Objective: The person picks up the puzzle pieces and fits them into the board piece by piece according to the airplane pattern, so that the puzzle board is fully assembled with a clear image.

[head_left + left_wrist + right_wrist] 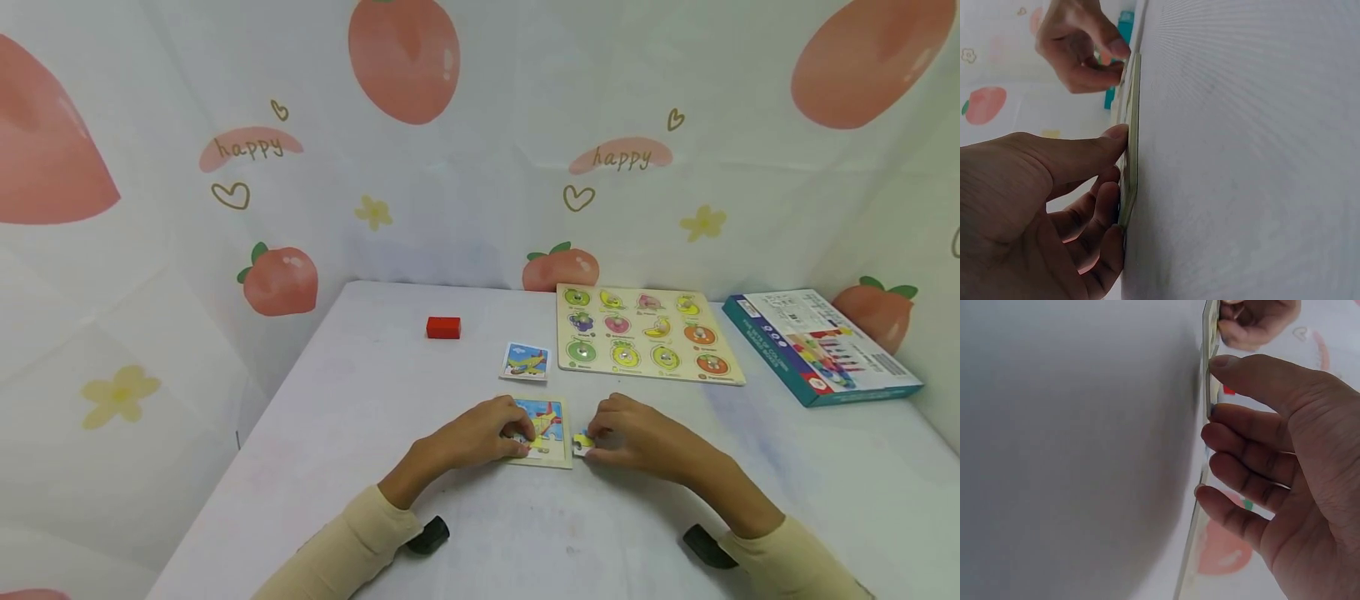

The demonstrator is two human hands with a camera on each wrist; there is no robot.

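A small wooden jigsaw puzzle board [557, 460] with a yellow-and-red airplane picture lies flat on the table. My left hand [491, 429] is over its left part, thumb and curled fingers gripping there and hiding that side. In the left wrist view, the thumb and fingertips meet the edge of the puzzle board [1134, 144]. Just right of the board, my right hand [637, 437] pinches a yellow-and-white puzzle piece [581, 444] between thumb and forefinger. The right wrist view shows the piece [1213, 394] edge-on at the thumb tip, the other fingers loosely bent.
Behind the board lies a small airplane picture card [526, 362], with a red block [443, 327] farther left. A wooden fruit puzzle board [645, 333] lies at the back, a teal-edged box [825, 346] to its right. A peach-printed cloth [480, 167] hangs behind.
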